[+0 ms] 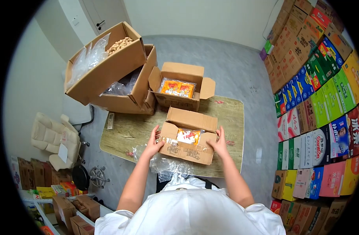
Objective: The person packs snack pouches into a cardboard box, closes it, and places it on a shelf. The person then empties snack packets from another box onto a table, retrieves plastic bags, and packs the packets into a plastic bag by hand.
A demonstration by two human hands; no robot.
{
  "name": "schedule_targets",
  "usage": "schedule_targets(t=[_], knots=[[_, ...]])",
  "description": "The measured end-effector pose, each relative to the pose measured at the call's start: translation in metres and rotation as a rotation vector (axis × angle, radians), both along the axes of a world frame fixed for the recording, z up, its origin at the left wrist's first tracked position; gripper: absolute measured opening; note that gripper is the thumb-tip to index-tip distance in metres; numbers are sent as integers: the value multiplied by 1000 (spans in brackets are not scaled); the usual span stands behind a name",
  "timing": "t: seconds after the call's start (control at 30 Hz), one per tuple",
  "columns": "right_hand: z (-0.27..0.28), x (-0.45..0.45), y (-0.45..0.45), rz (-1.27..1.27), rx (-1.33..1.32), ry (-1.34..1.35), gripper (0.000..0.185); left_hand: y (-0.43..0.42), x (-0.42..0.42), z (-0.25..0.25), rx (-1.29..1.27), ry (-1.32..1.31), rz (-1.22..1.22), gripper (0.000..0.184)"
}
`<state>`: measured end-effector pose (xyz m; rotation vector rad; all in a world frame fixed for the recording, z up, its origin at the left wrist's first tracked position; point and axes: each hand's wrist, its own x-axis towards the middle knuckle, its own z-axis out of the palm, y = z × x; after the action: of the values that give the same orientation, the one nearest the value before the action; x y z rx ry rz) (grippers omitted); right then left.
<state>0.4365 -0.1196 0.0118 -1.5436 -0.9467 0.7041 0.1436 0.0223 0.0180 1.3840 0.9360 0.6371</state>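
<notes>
A small cardboard box (191, 152) stands near the table's front edge, its back flap raised and its side flaps folded partly inward. An orange and white packet (189, 136) shows in its opening. My left hand (153, 143) grips the box's left end, and my right hand (218, 141) grips the right end. Behind it, a second open box (175, 102) holds orange packets (178, 88) in clear plastic. Crumpled clear plastic (167, 164) lies between the near box and my body.
Two large cartons, one tilted (109, 74) on the other (124, 102), rise at the table's back left. The wooden-patterned table (232, 117) carries a small pale block (111, 121). A cream chair (56, 137) is at left; stacked boxes (305, 113) line the right.
</notes>
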Motion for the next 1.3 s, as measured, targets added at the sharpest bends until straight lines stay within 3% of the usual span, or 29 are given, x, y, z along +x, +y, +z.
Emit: schedule_targets(t=[0.07,0.1,0.13,0.2,0.23,0.27,0.33,0.4,0.5,0.57,0.77,0.9,1.0,1.07,1.1,1.17,1.2,1.27,1.3], knots=[[11,9,23,-102,-125,540,89,2,0,-3,-35,-4,-14,82],[15,10,30,-140,-32,649,72,2,0,-1,-32,-2,-8,82],[13,12,34,-134,-32,650,72,1,1,1,-47,1,-4,81],[16,16,40,-54,137,703,52,0,1,1,-62,4,5,81],[22,13,38,-76,134,713,26,-1,1,0,-72,7,8,80],[21,14,36,-73,131,713,26,-2,0,-2,-83,9,10,80],[25,12,25,5,55,434,20,-3,-1,-6,-75,5,10,80],[23,3,14,-12,20,464,24,-4,-1,-5,-67,1,8,81],[23,-9,-1,18,-36,-83,12,-9,1,4,-18,7,12,81],[21,-15,-6,1,-22,-208,11,-11,2,10,16,-15,12,81],[20,-29,-17,-39,-45,-538,15,-2,-5,4,330,159,-192,65],[14,-33,-18,-62,-46,-655,14,-1,-5,1,315,134,-158,58],[21,-35,-16,-49,-67,-662,24,0,-3,3,334,148,-138,55],[56,-39,-12,138,-261,-1001,48,-3,1,7,396,220,-83,50],[60,-41,-6,141,-259,-1002,48,-3,1,3,396,220,-79,50],[66,-47,3,366,-335,-1052,79,-3,1,-5,492,259,-55,47],[68,-48,6,365,-334,-1052,79,-3,1,-6,493,258,-55,47],[71,-50,13,477,-404,-1011,103,-2,2,-6,521,285,-51,45],[72,-49,16,478,-399,-1013,103,-2,3,-4,525,286,-47,45]])
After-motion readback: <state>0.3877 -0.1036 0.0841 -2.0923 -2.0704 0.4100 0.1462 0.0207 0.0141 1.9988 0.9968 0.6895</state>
